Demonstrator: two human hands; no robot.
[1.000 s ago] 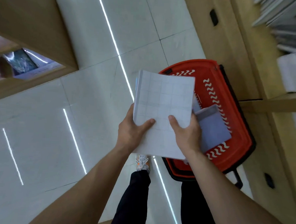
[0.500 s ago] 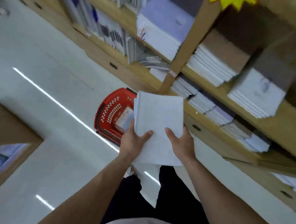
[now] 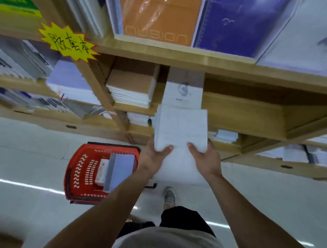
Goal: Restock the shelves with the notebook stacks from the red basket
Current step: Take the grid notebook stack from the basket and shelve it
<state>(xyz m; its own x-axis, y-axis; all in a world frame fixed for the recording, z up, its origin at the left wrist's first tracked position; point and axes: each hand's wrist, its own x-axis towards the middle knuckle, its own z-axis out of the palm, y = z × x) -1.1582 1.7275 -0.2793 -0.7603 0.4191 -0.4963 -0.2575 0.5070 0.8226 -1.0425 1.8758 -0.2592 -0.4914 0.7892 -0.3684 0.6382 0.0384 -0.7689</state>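
- Wooden shelving point(image 3: 233, 115) is filling the top half of the view, with tiers running left to right and most bays holding notebooks.
- Pale tiled floor point(image 3: 28, 156) is showing below the shelving, with light streaks reflecting off it.
- Top tier: an orange notebook point(image 3: 159, 18) in plastic wrap is lying just beside a purple notebook point(image 3: 236, 24).
- Red basket point(image 3: 78, 161) is sitting on the floor at lower left, near the shelving base and left of the arms.
- Notebook stack point(image 3: 181, 128) – white, faint grid on the top cover – is being held in the air at centre. Its far edge is lining up with the middle tier's front lip, and I cannot tell whether it is touching.
- Left hand point(image 3: 152, 158) is gripping the stack's near-left side, thumb lying on top and fingers hidden underneath.
- Right hand point(image 3: 206, 158) is gripping the near-right side the same way – thumb on top, fingers out of sight.
- Lavender stack point(image 3: 120, 170) is lying inside the basket, with a smaller patterned pack point(image 3: 101, 170) just beside it on the left.
- Brown-cover stack point(image 3: 131, 87) is sitting on the middle tier, with a white stack point(image 3: 184, 93) to its right, directly beyond the held one.
- Yellow starburst tag point(image 3: 68, 41) with handwritten characters is hanging on an upright post.
- One shoe point(image 3: 169, 197) is showing on the floor under the held stack.
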